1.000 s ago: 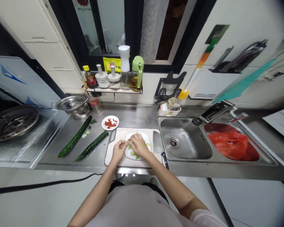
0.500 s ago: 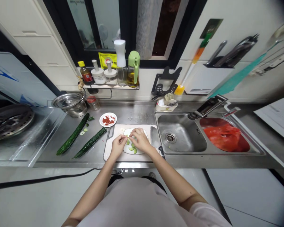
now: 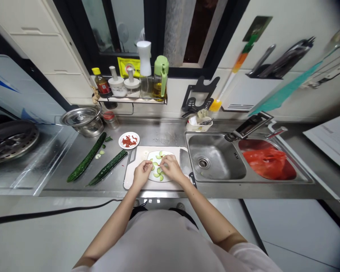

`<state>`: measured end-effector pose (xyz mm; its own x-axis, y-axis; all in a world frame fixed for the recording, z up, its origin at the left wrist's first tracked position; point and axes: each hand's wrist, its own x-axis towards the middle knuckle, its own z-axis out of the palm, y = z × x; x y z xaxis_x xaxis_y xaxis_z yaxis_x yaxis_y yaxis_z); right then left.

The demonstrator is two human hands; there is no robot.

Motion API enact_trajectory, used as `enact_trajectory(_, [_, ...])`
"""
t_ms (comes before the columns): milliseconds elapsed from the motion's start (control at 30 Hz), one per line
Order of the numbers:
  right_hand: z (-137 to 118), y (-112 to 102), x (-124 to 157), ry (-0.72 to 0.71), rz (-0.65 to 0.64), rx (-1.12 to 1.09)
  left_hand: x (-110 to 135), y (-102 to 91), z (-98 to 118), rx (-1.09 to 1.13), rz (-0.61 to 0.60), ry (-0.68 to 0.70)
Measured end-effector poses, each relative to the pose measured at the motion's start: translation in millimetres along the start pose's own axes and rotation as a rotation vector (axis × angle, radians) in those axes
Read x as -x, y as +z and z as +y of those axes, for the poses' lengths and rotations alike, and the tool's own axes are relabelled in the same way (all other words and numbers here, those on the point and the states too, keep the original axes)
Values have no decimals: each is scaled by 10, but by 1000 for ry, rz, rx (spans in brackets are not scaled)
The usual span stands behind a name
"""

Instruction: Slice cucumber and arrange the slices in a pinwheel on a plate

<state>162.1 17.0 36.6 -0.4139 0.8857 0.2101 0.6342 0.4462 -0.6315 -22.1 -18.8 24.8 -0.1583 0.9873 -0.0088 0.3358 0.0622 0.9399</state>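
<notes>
Cucumber slices (image 3: 156, 175) on white plate (image 3: 167, 178), green-edged, in small separate clusters, probably spaced to keep each group distinct. Left hand (image 3: 142, 173) at plate's left edge, right hand (image 3: 172, 168) over its right side. Fingertips bunched narrow on both, likely for fine control of small pieces. Anything actually held in either pinch: can't tell, too small. Cutting board (image 3: 135, 182) under plate, presumably as steady base. Knife (image 3: 184, 160) flat on board just right of plate, handle toward counter's near edge, probably to stay clear of fingers. Dish (image 3: 120, 143) of red bits (image 3: 129, 141) beyond plate to left, seemingly for easy reach. Two long cucumbers (image 3: 87, 158) farther left of plate, off the board. Sink (image 3: 226, 162) right of plate.
</notes>
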Motion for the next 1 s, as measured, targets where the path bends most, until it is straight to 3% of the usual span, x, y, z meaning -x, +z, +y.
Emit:
enact_trajectory(167, [176, 163, 200, 82, -92, 119, 60, 49, -107, -178, -56, 12])
enact_trajectory(467, [232, 334, 287, 76, -148, 202, 58, 211, -141, -566, -199, -10])
enact_trajectory(1000, [259, 361, 252, 41, -190, 298, 11, 374, -159, -714, -257, -38])
